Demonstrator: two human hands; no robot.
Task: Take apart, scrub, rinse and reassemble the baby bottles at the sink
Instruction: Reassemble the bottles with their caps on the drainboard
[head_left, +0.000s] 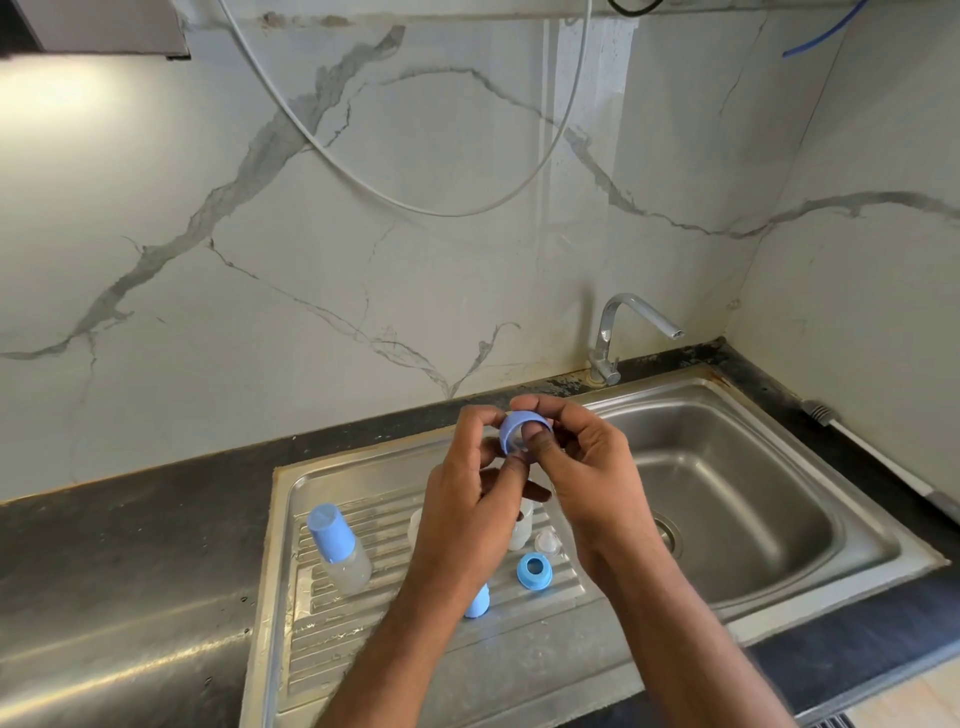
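Both my hands hold a blue screw ring above the drainboard. My left hand pinches its left side, and my right hand grips it from the right with the thumb pressed into its opening. A capped baby bottle with a blue lid stands on the drainboard at the left. A second blue ring lies flat on the ribs, with a clear teat just behind it. A clear bottle body stands partly hidden behind my left hand. A blue cap peeks out under my left wrist.
The steel sink basin lies to the right, its drain partly hidden by my right wrist. A chrome tap stands behind it with no water running. Dark counter extends left. A white hose lies along the right wall.
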